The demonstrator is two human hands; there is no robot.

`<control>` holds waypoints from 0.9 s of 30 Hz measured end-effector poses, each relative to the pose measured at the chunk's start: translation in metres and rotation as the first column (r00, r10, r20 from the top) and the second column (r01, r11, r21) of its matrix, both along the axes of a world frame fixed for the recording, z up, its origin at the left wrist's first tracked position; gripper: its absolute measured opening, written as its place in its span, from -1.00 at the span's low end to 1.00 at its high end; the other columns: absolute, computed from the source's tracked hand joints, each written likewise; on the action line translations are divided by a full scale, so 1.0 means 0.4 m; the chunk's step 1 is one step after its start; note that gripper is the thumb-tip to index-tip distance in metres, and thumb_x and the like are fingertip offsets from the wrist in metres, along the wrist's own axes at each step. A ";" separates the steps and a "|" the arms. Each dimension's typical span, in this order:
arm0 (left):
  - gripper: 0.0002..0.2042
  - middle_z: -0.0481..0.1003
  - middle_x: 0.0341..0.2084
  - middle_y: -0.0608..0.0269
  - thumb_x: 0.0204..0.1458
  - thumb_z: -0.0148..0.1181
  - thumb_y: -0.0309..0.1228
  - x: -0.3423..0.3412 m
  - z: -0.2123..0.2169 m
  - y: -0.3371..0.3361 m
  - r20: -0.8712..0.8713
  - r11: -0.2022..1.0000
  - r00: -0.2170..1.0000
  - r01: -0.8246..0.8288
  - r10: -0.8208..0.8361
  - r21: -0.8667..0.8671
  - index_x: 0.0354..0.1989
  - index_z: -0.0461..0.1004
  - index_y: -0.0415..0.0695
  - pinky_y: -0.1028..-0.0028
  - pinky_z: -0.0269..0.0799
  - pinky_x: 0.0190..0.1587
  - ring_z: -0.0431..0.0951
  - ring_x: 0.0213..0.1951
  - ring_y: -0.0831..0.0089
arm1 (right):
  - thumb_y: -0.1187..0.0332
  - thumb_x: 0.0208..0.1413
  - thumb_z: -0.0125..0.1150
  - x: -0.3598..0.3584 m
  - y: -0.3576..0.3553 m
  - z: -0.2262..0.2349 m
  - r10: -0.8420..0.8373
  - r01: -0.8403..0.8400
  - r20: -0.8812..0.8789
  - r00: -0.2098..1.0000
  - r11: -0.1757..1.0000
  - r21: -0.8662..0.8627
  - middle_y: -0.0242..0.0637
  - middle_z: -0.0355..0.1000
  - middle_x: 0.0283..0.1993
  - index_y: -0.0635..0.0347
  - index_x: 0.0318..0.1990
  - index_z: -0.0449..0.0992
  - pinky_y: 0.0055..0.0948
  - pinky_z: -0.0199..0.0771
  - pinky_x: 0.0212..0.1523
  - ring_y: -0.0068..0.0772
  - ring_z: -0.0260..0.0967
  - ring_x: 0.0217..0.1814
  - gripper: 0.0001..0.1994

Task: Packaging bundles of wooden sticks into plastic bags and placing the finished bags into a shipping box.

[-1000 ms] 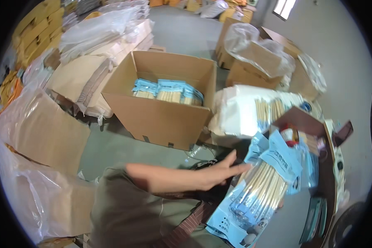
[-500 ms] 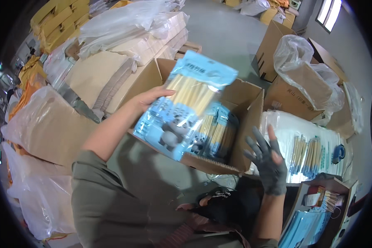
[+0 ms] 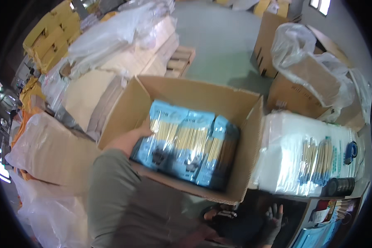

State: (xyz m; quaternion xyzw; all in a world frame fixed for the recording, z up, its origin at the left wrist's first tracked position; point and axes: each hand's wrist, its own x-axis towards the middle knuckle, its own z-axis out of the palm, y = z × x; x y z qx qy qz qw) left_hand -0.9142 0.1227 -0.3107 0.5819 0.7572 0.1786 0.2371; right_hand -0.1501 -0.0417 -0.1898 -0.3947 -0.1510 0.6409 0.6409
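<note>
Inside the open cardboard box in front of me, several blue printed plastic packs of pale wooden sticks lie side by side. My bare left hand reaches in over the left side and is closed on the left edge of the leftmost pack; most of its fingers are hidden. Next to that pack lie another pack and a tilted one nearer the right wall. Low at the right, my right hand in a dark grey glove is held apart from the box, fingers spread and nothing in them.
To the right, a white plastic-wrapped stack bears bundles of sticks and a blue tape roll. Below it, a compartment holds blue packaging. Plastic-covered stacks stand left, cartons far right.
The pack in my left hand has gone down into the box, beside the other packs. My right hand has dropped lower and nearer my body. The whole view has shifted slightly.
</note>
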 end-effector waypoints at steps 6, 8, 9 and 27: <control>-0.10 0.22 0.14 -0.22 -0.30 0.27 -0.41 0.178 0.300 0.045 -0.350 0.961 0.936 -0.125 0.033 -0.246 0.31 -0.05 -0.22 0.24 0.17 0.23 0.20 0.21 -0.02 | 0.27 0.03 0.18 -0.107 -0.162 0.149 -0.008 -0.227 0.964 -0.267 0.972 -0.055 -0.10 0.28 0.18 0.00 0.15 0.36 -0.17 0.16 0.23 -0.04 0.17 0.25 -0.54; -0.20 0.29 0.11 -0.14 -0.25 0.21 -0.42 0.189 0.353 0.045 -0.307 0.983 0.951 -0.029 -0.029 -0.182 0.29 0.05 -0.21 0.27 0.25 0.17 0.30 0.16 0.04 | 0.24 0.03 0.16 -0.124 -0.230 0.187 0.002 -0.210 0.801 -0.598 0.965 -0.159 -0.12 0.27 0.19 0.01 0.10 0.40 -0.10 0.11 0.25 0.01 0.13 0.27 -0.57; -0.29 0.33 0.08 -0.10 -0.19 0.20 -0.40 0.273 0.424 0.057 -0.157 0.994 0.983 0.081 -0.091 -0.071 0.24 0.13 -0.23 0.28 0.27 0.16 0.34 0.13 0.05 | 0.24 0.03 0.16 -0.118 -0.272 0.193 0.010 -0.184 0.799 -0.601 0.971 -0.150 -0.12 0.27 0.19 0.01 0.10 0.40 -0.10 0.11 0.25 0.01 0.13 0.27 -0.57; -0.46 0.24 0.13 -0.07 0.01 0.19 -0.37 1.828 0.718 -0.925 -0.100 -0.421 -0.447 0.713 -0.889 0.560 0.15 0.20 -0.30 0.23 0.17 0.19 0.24 0.15 0.00 | 0.40 0.10 0.02 -0.093 -1.388 0.170 0.146 0.887 0.877 -0.458 0.010 0.462 -0.02 0.34 -0.03 0.25 -0.06 0.44 -0.17 0.19 0.15 -0.01 0.24 0.07 -0.74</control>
